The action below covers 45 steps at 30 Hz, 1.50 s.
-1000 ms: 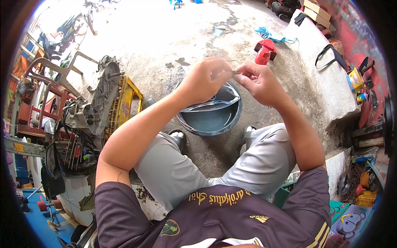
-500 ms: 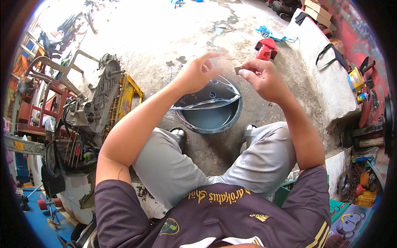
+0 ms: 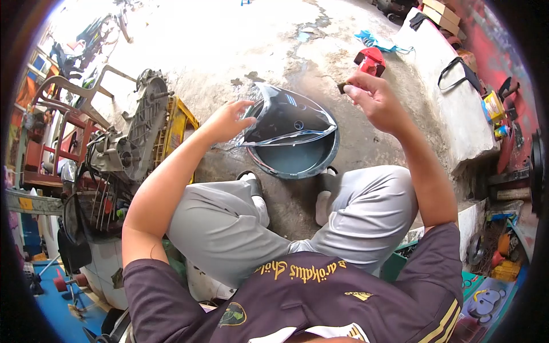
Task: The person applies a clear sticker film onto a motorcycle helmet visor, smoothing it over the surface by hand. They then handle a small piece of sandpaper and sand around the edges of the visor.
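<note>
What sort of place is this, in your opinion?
Probably a vehicle repair workshop, perhaps for motorcycles: a bare metal engine casing stands by a yellow crate, and a dark shaped panel, possibly bodywork, rests over a tub.

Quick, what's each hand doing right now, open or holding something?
Left hand: open, nothing visible in its grip, beside the black panel.
Right hand: closed, pinching a small dark flat piece.

Rough concrete floor (image 3: 383, 151) with a dark streak (image 3: 323, 20), bright light washing out the far left, red wall (image 3: 517, 60) on the right, white ledge (image 3: 449, 117) along it, chair (image 3: 91, 96) and yellow crate (image 3: 177, 119) at left
</note>
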Each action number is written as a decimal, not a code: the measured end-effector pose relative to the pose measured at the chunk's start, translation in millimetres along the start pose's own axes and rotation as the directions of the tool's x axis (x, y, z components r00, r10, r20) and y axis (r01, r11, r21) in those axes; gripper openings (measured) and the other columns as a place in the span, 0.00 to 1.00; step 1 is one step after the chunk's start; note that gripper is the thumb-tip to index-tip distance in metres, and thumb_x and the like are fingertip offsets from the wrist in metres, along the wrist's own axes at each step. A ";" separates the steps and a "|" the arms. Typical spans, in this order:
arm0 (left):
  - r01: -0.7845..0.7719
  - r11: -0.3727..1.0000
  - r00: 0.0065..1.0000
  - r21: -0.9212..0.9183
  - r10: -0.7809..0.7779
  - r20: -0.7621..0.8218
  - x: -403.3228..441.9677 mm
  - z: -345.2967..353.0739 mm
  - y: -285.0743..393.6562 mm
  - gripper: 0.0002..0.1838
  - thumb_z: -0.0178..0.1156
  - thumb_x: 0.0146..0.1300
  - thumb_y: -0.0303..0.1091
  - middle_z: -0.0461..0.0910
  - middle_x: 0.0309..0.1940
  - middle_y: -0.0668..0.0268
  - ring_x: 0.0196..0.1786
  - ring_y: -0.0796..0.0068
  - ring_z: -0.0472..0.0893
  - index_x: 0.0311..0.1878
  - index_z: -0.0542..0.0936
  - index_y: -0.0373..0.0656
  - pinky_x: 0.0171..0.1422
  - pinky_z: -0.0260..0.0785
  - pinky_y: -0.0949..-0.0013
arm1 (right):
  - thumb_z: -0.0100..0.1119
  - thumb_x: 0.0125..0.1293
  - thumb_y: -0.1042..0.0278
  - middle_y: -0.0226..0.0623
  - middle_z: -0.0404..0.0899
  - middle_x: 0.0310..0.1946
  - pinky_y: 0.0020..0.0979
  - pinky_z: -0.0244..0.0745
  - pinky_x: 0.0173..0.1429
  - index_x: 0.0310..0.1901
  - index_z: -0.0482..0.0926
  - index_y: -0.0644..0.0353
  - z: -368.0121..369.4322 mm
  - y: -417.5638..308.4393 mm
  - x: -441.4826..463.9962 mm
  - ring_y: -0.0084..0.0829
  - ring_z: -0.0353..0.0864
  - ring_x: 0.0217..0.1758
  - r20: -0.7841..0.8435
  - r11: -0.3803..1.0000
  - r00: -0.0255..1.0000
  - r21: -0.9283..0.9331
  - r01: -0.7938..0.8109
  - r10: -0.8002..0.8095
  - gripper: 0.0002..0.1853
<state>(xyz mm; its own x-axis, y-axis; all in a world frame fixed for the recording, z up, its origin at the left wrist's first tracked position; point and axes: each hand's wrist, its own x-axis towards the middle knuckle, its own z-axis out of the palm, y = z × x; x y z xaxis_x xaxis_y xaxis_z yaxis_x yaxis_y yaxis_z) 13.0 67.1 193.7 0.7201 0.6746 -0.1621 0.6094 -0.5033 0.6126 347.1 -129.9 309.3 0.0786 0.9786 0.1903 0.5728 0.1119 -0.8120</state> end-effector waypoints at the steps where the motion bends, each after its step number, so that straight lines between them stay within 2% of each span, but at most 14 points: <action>1: -0.013 1.000 1.000 0.004 0.013 0.015 0.7 2.5 2.2 0.34 0.71 0.71 0.46 0.80 0.64 0.52 0.62 0.59 0.83 0.78 0.75 0.52 0.67 0.77 0.54 | 0.62 0.78 0.64 0.35 0.86 0.35 0.31 0.76 0.49 0.49 0.85 0.66 1.8 19.4 1.4 0.23 0.80 0.41 0.008 0.999 0.999 -0.014 -0.048 0.048 0.12; 4: -0.136 0.987 0.989 0.085 0.130 0.075 -3.0 14.9 6.8 0.34 0.70 0.71 0.46 0.77 0.67 0.49 0.70 0.52 0.78 0.78 0.74 0.52 0.74 0.72 0.50 | 0.62 0.76 0.65 0.37 0.85 0.35 0.35 0.76 0.48 0.48 0.86 0.67 7.3 61.3 14.0 0.26 0.81 0.40 0.132 0.980 0.976 -0.126 -0.156 0.172 0.12; 5: -0.146 0.984 0.982 0.100 0.132 0.134 -1.2 18.5 5.9 0.34 0.70 0.71 0.47 0.74 0.69 0.48 0.73 0.47 0.75 0.78 0.74 0.52 0.79 0.68 0.48 | 0.63 0.75 0.65 0.44 0.86 0.35 0.39 0.77 0.46 0.47 0.86 0.66 8.9 70.7 20.1 0.34 0.83 0.37 0.151 0.980 0.979 -0.165 -0.110 0.135 0.12; 6: -0.141 0.986 0.982 0.094 0.127 0.140 2.7 21.8 5.0 0.34 0.70 0.71 0.47 0.74 0.69 0.48 0.73 0.47 0.75 0.78 0.74 0.52 0.79 0.68 0.48 | 0.63 0.75 0.65 0.44 0.86 0.35 0.39 0.77 0.46 0.47 0.86 0.66 11.0 77.1 26.4 0.34 0.83 0.37 0.157 0.980 0.977 -0.163 -0.117 0.143 0.12; 9: -0.264 0.945 0.961 0.193 0.242 0.132 20.7 32.9 3.6 0.36 0.71 0.68 0.51 0.72 0.72 0.50 0.76 0.44 0.70 0.77 0.75 0.53 0.78 0.66 0.45 | 0.63 0.72 0.65 0.53 0.86 0.40 0.45 0.77 0.48 0.46 0.85 0.64 19.1 105.1 37.3 0.51 0.85 0.41 0.214 0.940 0.974 -0.340 -0.001 0.078 0.11; 13: -0.399 0.838 0.916 0.373 0.385 0.115 62.8 47.3 9.1 0.39 0.73 0.66 0.51 0.69 0.76 0.53 0.78 0.46 0.68 0.79 0.73 0.59 0.81 0.63 0.42 | 0.63 0.70 0.65 0.50 0.85 0.37 0.49 0.77 0.48 0.43 0.85 0.64 34.1 159.3 23.6 0.53 0.85 0.42 0.248 0.911 0.962 -0.413 0.001 0.112 0.10; 18: -0.462 0.772 0.886 0.437 0.428 0.180 111.9 71.9 7.5 0.46 0.73 0.64 0.58 0.62 0.83 0.54 0.83 0.45 0.62 0.84 0.67 0.68 0.80 0.60 0.34 | 0.63 0.68 0.66 0.46 0.83 0.35 0.48 0.76 0.48 0.40 0.84 0.62 58.2 221.2 -9.0 0.51 0.84 0.42 0.198 0.930 0.973 -0.366 -0.037 0.116 0.08; 21: -0.424 0.766 0.905 0.484 0.378 0.194 130.5 92.8 2.4 0.48 0.70 0.63 0.66 0.57 0.86 0.57 0.86 0.43 0.57 0.85 0.64 0.70 0.78 0.58 0.24 | 0.64 0.68 0.67 0.38 0.81 0.33 0.42 0.72 0.52 0.37 0.81 0.59 76.0 245.1 -29.1 0.43 0.82 0.40 0.037 0.921 0.999 -0.389 0.026 -0.013 0.06; 28: -0.375 0.761 0.926 0.529 0.337 0.171 136.4 110.4 -4.0 0.50 0.73 0.57 0.68 0.60 0.86 0.60 0.85 0.40 0.59 0.84 0.67 0.72 0.77 0.57 0.20 | 0.68 0.67 0.69 0.36 0.79 0.32 0.43 0.72 0.54 0.38 0.80 0.58 100.0 265.6 -47.9 0.40 0.82 0.40 -0.099 0.922 0.992 -0.384 0.039 -0.083 0.05; 31: -0.369 0.767 0.928 0.526 0.338 0.159 137.4 112.6 -2.7 0.51 0.74 0.54 0.68 0.62 0.85 0.60 0.84 0.39 0.60 0.82 0.69 0.73 0.77 0.56 0.20 | 0.69 0.66 0.70 0.36 0.79 0.32 0.44 0.72 0.54 0.39 0.80 0.58 108.7 260.3 -47.8 0.40 0.82 0.39 -0.038 0.908 0.986 -0.397 0.134 -0.162 0.06; 34: -0.364 0.774 0.929 0.518 0.343 0.141 136.3 117.0 -4.7 0.51 0.75 0.53 0.67 0.63 0.84 0.61 0.84 0.39 0.61 0.82 0.70 0.74 0.77 0.54 0.18 | 0.69 0.65 0.71 0.35 0.78 0.32 0.44 0.72 0.54 0.39 0.80 0.58 102.4 269.1 -46.9 0.39 0.81 0.39 -0.088 0.905 0.990 -0.421 0.066 -0.113 0.06; 38: -0.344 0.759 0.935 0.553 0.331 0.127 137.1 118.8 -1.1 0.51 0.75 0.52 0.67 0.63 0.85 0.61 0.84 0.39 0.61 0.82 0.70 0.75 0.77 0.48 0.12 | 0.70 0.64 0.73 0.34 0.78 0.32 0.43 0.72 0.53 0.38 0.79 0.56 101.9 265.3 -45.6 0.38 0.81 0.38 0.001 0.868 0.976 -0.456 0.194 -0.218 0.07; 42: -0.334 0.752 0.938 0.568 0.323 0.124 134.2 119.5 0.2 0.51 0.76 0.52 0.67 0.64 0.84 0.62 0.84 0.39 0.61 0.82 0.70 0.75 0.78 0.44 0.12 | 0.70 0.65 0.72 0.33 0.77 0.33 0.43 0.72 0.54 0.38 0.79 0.56 97.2 274.7 -46.7 0.37 0.81 0.39 -0.094 0.878 0.982 -0.468 0.100 -0.162 0.07; 45: -0.329 0.746 0.939 0.579 0.325 0.115 136.0 120.0 3.7 0.51 0.76 0.52 0.66 0.64 0.84 0.62 0.84 0.40 0.62 0.81 0.70 0.75 0.79 0.44 0.12 | 0.70 0.65 0.72 0.33 0.77 0.33 0.43 0.72 0.55 0.39 0.79 0.56 99.3 267.8 -46.5 0.37 0.81 0.40 0.012 0.885 0.976 -0.419 0.204 -0.220 0.07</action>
<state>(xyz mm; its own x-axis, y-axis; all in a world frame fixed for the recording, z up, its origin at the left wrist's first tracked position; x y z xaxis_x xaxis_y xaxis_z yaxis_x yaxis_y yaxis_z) 152.9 92.2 81.1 0.9123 0.4073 -0.0423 0.4093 -0.9102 0.0628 415.8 -128.2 28.2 -0.0588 0.9321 0.3575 0.8645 0.2267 -0.4487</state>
